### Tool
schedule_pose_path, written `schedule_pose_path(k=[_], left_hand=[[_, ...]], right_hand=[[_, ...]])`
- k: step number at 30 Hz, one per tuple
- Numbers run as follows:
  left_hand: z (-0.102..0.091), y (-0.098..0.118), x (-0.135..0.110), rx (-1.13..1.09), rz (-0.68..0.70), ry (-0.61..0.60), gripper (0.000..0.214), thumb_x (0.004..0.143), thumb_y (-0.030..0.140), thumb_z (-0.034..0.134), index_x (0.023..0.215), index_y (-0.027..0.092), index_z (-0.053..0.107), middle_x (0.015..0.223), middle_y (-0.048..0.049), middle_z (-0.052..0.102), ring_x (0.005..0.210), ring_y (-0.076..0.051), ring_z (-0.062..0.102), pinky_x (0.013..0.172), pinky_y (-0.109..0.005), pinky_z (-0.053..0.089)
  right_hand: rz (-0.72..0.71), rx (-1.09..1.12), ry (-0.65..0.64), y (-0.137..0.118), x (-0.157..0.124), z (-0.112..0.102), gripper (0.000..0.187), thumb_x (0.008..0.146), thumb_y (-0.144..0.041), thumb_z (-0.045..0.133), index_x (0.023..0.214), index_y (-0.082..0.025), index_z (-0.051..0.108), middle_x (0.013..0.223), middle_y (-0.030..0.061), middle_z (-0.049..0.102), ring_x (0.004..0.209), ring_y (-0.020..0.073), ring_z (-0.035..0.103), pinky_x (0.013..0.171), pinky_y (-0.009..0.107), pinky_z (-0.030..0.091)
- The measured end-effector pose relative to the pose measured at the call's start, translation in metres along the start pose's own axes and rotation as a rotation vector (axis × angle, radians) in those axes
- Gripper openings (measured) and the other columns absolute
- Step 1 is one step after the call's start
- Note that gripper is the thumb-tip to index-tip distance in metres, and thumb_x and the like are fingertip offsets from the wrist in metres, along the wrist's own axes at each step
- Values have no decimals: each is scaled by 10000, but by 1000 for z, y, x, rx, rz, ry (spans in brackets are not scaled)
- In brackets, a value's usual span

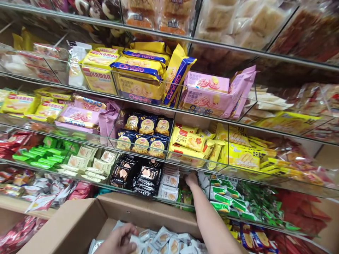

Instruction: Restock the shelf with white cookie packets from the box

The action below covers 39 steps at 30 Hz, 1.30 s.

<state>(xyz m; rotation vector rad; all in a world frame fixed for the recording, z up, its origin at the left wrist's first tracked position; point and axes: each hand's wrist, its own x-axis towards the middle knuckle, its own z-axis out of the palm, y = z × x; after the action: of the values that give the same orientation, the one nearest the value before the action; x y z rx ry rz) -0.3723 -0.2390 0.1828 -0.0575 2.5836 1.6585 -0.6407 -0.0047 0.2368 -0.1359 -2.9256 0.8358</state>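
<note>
At the bottom of the head view, my left hand (120,240) is over a cardboard box (148,213) of small pale wrapped snack packets (161,238). Its fingers are loosely curled and apart, close to the packets. My right hand (191,178) reaches deep into a low shelf compartment, with its forearm crossing the box's right side. Its fingers are mostly hidden in shadow, so whatever they touch cannot be made out. Left of it stand stacked white packets (169,186). Below the hand lie dark green packets (186,197), and green-and-white packets (224,197) fill the compartment on the right.
Clear shelf fronts and dividers edge the compartments. Black packets (147,178), navy cookie packets (147,135) and yellow packets (188,141) sit nearby. Higher up are yellow-and-blue packs (143,76) and pink packs (208,91). Red packets (304,211) lie at right.
</note>
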Motion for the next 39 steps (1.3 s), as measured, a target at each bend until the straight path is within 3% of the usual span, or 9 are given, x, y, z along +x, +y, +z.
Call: schedule_pose_path(k=[4,9,14,19,23,27,33,37,39], left_hand=[[-6,27,2,-476,-27,87,409,626,446,670,887,180,501,710,33,546,631,-120,510,592,-229,389],[-5,64,-14,-771,-177,101,423,561,304,767,894,158,549,768,8,627,688,-125,591,648,-231,458],[2,69,-21,-977,-198,-13,330,621,212,744,908,132,603,849,-41,670,795,-153,627,763,-255,490],[13,68,-25,-1097,-223,-70,203,702,153,676,897,129,625,882,-53,679,813,-146,634,774,-235,495],[15,66,-27,-1201,-257,-108,118,763,190,619,861,124,626,856,-58,677,854,-166,631,825,-277,485],[11,62,-29,-1262,-328,-119,118,789,237,588,854,140,605,880,-55,668,902,-182,620,863,-308,464],[23,60,-38,-1106,-203,-223,371,751,368,614,1056,202,483,1053,-61,592,1011,-229,550,859,-382,448],[32,50,-36,-595,-241,-137,358,695,407,630,960,215,486,868,-3,606,816,-189,585,679,-276,484],[32,47,-35,-259,-102,-158,250,706,385,597,867,212,518,775,20,597,728,-172,565,632,-246,459]], right_hand=[[-4,-14,-4,-6,-8,-8,233,828,-266,538,1008,-119,554,989,69,604,875,162,590,762,333,481],[-53,-38,2,-22,-33,-36,196,766,-142,548,925,-46,612,947,179,632,913,245,594,761,326,457],[-412,184,131,-19,-137,-56,231,840,-241,423,991,-167,580,1006,86,620,923,200,565,818,297,416],[-371,653,-331,0,-249,-27,335,734,-436,586,960,-203,500,815,35,616,655,154,550,559,252,441],[-181,1036,-650,3,-260,-8,335,714,-484,597,778,-202,428,616,-24,576,475,100,488,447,215,399],[-126,1170,-714,-3,-257,-4,387,664,-528,626,729,-198,434,544,-36,550,431,102,486,415,216,400],[-129,1100,-488,-7,-265,11,303,760,-483,521,688,-194,463,555,-27,505,473,106,457,460,226,392],[-451,693,-297,-3,-260,4,162,688,-275,621,818,-186,584,806,27,564,742,160,520,656,255,411],[-552,598,-291,-3,-257,-6,443,656,-243,657,1082,-221,539,1007,45,568,847,174,522,721,261,409]])
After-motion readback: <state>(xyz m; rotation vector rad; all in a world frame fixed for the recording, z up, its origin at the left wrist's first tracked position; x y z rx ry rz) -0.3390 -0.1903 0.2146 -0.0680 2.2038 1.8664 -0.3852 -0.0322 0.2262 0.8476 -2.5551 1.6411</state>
